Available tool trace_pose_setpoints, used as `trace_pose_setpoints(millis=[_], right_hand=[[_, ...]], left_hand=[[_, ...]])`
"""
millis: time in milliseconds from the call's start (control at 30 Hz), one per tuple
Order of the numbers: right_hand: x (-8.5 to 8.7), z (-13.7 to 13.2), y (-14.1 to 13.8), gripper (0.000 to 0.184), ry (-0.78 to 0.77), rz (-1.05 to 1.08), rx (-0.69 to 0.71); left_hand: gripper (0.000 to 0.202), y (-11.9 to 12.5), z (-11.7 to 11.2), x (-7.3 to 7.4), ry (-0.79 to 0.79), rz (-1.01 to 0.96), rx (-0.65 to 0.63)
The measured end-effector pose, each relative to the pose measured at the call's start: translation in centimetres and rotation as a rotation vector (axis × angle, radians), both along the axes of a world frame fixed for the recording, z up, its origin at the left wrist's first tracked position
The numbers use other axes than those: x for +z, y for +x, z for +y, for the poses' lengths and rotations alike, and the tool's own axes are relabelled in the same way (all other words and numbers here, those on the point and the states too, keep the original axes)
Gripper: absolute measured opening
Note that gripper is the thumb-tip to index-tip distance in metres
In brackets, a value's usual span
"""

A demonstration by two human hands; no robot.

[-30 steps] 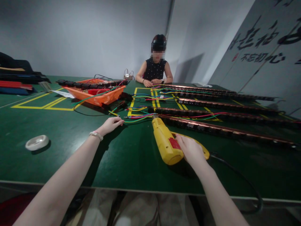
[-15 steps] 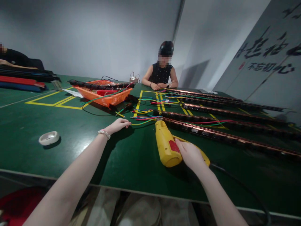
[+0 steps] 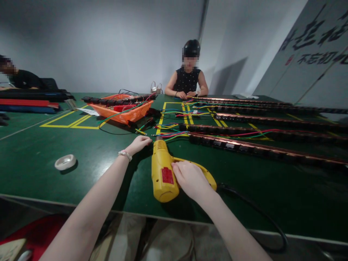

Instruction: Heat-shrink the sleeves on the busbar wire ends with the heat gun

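Note:
My right hand (image 3: 191,177) is wrapped round the handle of a yellow heat gun (image 3: 163,170), whose nozzle points away from me at the wire ends. My left hand (image 3: 138,144) is closed just left of the nozzle, its fingertips pinching the end of a green-yellow wire (image 3: 175,137). Blue and red wires (image 3: 171,133) lie beside it. They all run from the left end of the nearest long black wire harness (image 3: 231,143), which has copper-coloured strips. The nozzle hides part of the wires, and the pinched tip is hidden by my fingers.
An orange basket (image 3: 133,115) with harness parts stands at the back left. More harnesses (image 3: 261,119) lie to the right. A white oval ring (image 3: 65,162) is at the left. The power cord (image 3: 258,206) trails right. A co-worker (image 3: 187,79) sits opposite, another person (image 3: 23,78) far left.
My right hand has moved the heat gun left along the wires, so its nozzle is now close to my left hand. My left hand keeps its pinch. The camera view has shifted slightly.

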State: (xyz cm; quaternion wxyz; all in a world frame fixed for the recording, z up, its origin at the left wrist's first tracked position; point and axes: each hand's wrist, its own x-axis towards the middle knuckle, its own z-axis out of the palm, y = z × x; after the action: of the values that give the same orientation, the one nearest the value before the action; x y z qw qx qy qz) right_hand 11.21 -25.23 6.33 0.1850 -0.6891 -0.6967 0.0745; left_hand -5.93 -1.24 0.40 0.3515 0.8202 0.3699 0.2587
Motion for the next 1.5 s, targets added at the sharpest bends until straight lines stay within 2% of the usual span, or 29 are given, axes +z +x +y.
trace_pose_setpoints(millis=[133,233,333,467,633,800,933,1033,1233,1367,1500], right_hand=[[0.2,2.5,1.9,0.034,-0.011,0.046,0.064],[0.2,5.3,3.9,0.045,-0.105,0.078,0.156],[0.1,8.0,4.7,0.040,-0.140,0.036,0.193],[-0.2,10.3,4.7,0.027,-0.168,-0.063,0.202],[-0.5,12.2,5.4,0.031,-0.202,-0.056,0.117],[-0.7,10.9,3.8,0.048,-0.324,0.072,0.034],[-0.8,8.6,1.1,0.071,-0.323,0.103,-0.048],[-0.7,8.0,-0.1,0.070,-0.304,0.132,-0.021],[-0.6,8.7,-0.9,0.065,-0.294,0.193,0.045],[-0.8,8.7,-0.6,0.064,-0.292,0.214,0.044],[-0.9,8.4,0.8,0.051,-0.286,0.224,0.015]], left_hand=[[0.036,0.0,-0.2,0.2,0.014,0.026,-0.013],[0.037,0.0,0.0,0.3,0.029,0.039,-0.014],[0.038,0.1,0.1,0.4,0.042,0.043,-0.001],[0.043,0.3,0.2,0.4,0.070,0.057,0.013],[0.048,0.3,0.4,0.4,0.106,0.069,-0.004],[0.050,0.5,0.7,0.0,0.188,0.063,0.075],[0.051,0.7,0.7,-0.1,0.211,0.025,0.148],[0.051,0.8,0.6,0.0,0.149,-0.016,0.130],[0.049,0.5,0.7,-0.2,0.055,-0.074,0.093],[0.048,0.4,0.6,-0.2,0.056,-0.076,0.101],[0.049,0.3,0.3,0.0,0.064,-0.050,0.096]])
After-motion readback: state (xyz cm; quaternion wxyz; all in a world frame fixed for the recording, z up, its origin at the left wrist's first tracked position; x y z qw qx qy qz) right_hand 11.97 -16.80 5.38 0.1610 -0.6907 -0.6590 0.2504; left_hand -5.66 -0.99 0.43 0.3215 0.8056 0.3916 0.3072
